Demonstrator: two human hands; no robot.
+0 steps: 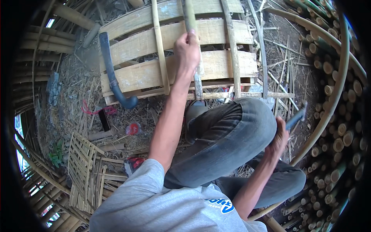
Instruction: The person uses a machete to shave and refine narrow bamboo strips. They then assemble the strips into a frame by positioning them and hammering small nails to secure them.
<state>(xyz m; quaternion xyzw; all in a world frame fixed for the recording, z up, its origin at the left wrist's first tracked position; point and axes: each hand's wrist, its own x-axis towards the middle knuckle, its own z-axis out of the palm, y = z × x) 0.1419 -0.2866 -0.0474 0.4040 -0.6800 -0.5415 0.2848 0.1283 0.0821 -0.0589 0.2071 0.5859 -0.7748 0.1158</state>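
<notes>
Closed in a fist, my left hand (187, 53) grips a bamboo strip (189, 15) that runs lengthwise across a low wooden slatted pallet (135, 36). More bamboo strips lie over the slats, including a pale strip (159, 42) left of the hand and a darker strip (232, 46) to its right. Beside my raised right knee, my right hand (279, 139) is closed around a blue-grey tool (296, 119) pointing away to the upper right. Its exact kind is not clear. The far end of the held strip runs out of view.
A dark bent pipe (110, 69) rests over the pallet's left side. Left of me are a phone-like black object (104, 120), a red-lidded cup (133, 128) and a woven bamboo panel (83, 166). Stacked bamboo poles (340, 143) line the right, with a curved pole (328, 108) before them.
</notes>
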